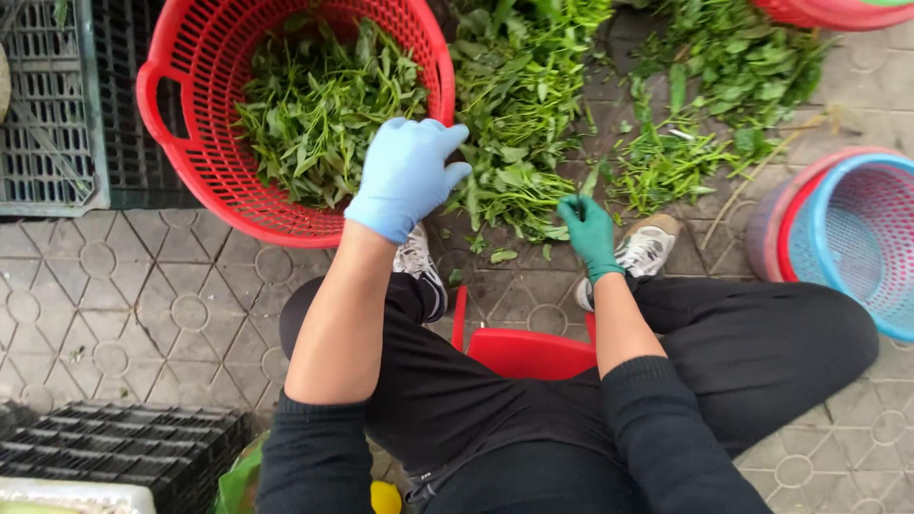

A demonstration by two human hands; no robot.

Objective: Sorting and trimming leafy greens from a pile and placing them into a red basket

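Observation:
My left hand (407, 176), in a light blue glove, hovers at the near rim of a red basket (190, 162) filled with green leafy stems (324, 105). Its fingers are loosely curled, and I cannot tell whether they hold anything. My right hand (590, 233), in a dark green glove, is down by the ground, pinching a thin green stem at the edge of a loose pile of greens (519, 105). I sit on a red stool (528, 352) with both shoes near the pile.
More cut greens (705, 95) are scattered on the patterned paving to the right. Stacked blue and red baskets (847, 238) stand at the right edge. Grey and black plastic crates (57, 105) sit at top left, another black crate (124, 457) at bottom left.

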